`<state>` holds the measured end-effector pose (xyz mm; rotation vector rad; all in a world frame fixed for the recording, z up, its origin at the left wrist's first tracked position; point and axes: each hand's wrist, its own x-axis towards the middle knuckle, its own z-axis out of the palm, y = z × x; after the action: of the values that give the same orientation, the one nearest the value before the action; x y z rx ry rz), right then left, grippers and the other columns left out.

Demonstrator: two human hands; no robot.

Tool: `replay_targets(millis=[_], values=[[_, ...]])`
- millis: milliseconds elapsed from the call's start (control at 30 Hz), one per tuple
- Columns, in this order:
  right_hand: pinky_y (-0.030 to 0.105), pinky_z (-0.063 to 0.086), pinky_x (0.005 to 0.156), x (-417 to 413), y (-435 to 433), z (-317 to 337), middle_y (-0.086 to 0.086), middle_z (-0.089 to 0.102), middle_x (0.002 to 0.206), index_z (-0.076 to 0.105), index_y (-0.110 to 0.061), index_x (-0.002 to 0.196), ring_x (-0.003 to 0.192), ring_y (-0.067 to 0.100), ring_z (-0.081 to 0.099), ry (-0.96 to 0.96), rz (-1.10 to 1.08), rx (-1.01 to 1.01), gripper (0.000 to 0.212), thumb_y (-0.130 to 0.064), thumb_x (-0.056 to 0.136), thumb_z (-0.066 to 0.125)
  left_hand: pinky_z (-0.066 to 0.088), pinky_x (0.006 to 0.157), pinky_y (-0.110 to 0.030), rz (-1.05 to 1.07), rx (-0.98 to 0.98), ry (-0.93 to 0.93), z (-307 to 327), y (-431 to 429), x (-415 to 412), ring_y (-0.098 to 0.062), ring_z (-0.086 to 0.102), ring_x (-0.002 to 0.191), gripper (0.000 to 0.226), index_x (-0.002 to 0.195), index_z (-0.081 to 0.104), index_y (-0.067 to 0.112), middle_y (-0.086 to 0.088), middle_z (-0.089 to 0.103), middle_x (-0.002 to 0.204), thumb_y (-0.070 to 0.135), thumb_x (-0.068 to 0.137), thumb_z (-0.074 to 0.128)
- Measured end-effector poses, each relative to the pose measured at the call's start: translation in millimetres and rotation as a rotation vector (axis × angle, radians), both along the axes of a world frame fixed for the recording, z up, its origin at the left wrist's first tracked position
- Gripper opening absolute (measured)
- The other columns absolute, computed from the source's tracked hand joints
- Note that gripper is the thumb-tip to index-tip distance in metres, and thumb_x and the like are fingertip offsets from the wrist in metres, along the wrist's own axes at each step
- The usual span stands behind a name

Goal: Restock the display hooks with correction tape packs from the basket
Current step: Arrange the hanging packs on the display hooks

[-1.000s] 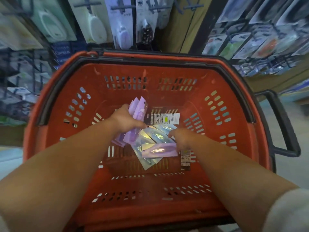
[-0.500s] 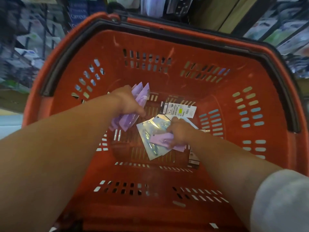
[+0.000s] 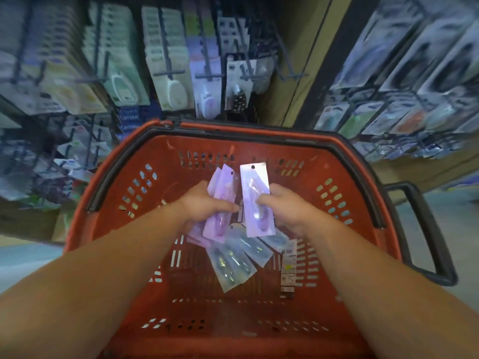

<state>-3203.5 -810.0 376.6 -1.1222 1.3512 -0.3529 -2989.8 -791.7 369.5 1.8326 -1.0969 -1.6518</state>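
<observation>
**Purple packs in both hands, over the basket**

My left hand point(image 3: 207, 206) is clenched round a fanned bundle of purple packs point(image 3: 220, 203), thumb curled across their fronts. My right hand point(image 3: 281, 208) pinches a single purple pack point(image 3: 255, 193) by its lower half, and it stands upright with the punched hole on top. Both loads hang above the floor of the red basket point(image 3: 259, 137), toward its far wall. Clear packs point(image 3: 233, 260) lie flat on the basket floor under my wrists.

These feel like light things, I judge. Each is a thin flat card, stiff enough to stand unsupported, with a smooth rounded blister bulging at the middle and a glossy, probably slick face. I'd hold low on the card, beside the blister, leaving the hole free. The fanned bundle could slide apart if my grip eases.

The display hooks point(image 3: 207, 73), dark wire prongs, stand beyond the basket's far rim and show blurred.
</observation>
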Motion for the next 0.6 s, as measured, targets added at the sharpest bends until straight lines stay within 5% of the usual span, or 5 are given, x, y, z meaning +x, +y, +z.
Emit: replay_targets(millis=[133, 267, 333, 433, 600], values=[[0.025, 0.048, 0.058, -13.2, 9.2, 54.0, -0.003, 0.070, 0.076, 0.062, -0.012, 0.100, 0.067, 0.011, 0.065, -0.250, -0.022, -0.084, 0.020, 0.003, 0.097, 0.049, 0.060, 0.093, -0.047, 0.030, -0.146, 0.298, 48.9, 14.5, -23.7, -0.031, 0.076, 0.103, 0.030, 0.112, 0.077, 0.014, -0.015, 0.079, 0.114, -0.003, 0.088, 0.077], [0.037, 0.055, 0.079, -20.3, 23.0, 85.7, 0.011, 0.076, 0.107, 0.061, -0.008, 0.122, 0.093, 0.023, 0.072, -0.391, -0.025, -0.171, 0.028, -0.008, 0.094, 0.062, 0.062, 0.086, -0.043, 0.073, -0.333, 0.504, 91.7, 24.4, -39.7, -0.030, 0.076, 0.100, 0.038, 0.111, 0.077, 0.013, -0.020, 0.077, 0.116, -0.007, 0.079, 0.075], [0.034, 0.057, 0.077, -20.4, 25.9, 102.4, 0.008, 0.076, 0.106, 0.062, -0.008, 0.121, 0.093, 0.021, 0.072, -0.448, -0.060, -0.225, 0.023, -0.006, 0.099, 0.058, 0.063, 0.084, -0.039, 0.106, -0.425, 0.503, 110.8, 27.0, -43.8, -0.030, 0.075, 0.098, 0.042, 0.117, 0.071, 0.004, -0.021, 0.077, 0.113, -0.009, 0.077, 0.076], [0.037, 0.056, 0.082, -16.3, 26.2, 133.8, 0.009, 0.074, 0.099, 0.062, -0.011, 0.124, 0.089, 0.018, 0.069, -0.485, -0.042, -0.350, 0.022, -0.015, 0.102, 0.058, 0.057, 0.098, -0.054, 0.173, -0.540, 0.444, 142.5, 26.9, -42.5, -0.044, 0.071, 0.114, 0.058, 0.128, 0.064, 0.000, -0.025, 0.074, 0.121, 0.004, 0.073, 0.082], [0.043, 0.062, 0.064, -0.3, 17.2, 204.1, -0.001, 0.074, 0.108, 0.058, -0.029, 0.127, 0.085, 0.018, 0.074, -0.504, 0.148, -0.460, 0.023, -0.031, 0.106, 0.053, 0.054, 0.100, -0.066, 0.219, -0.711, 0.388, 206.8, 23.0, -24.2, -0.049, 0.071, 0.112, 0.051, 0.125, 0.068, 0.007, -0.026, 0.074, 0.119, 0.006, 0.075, 0.080]])
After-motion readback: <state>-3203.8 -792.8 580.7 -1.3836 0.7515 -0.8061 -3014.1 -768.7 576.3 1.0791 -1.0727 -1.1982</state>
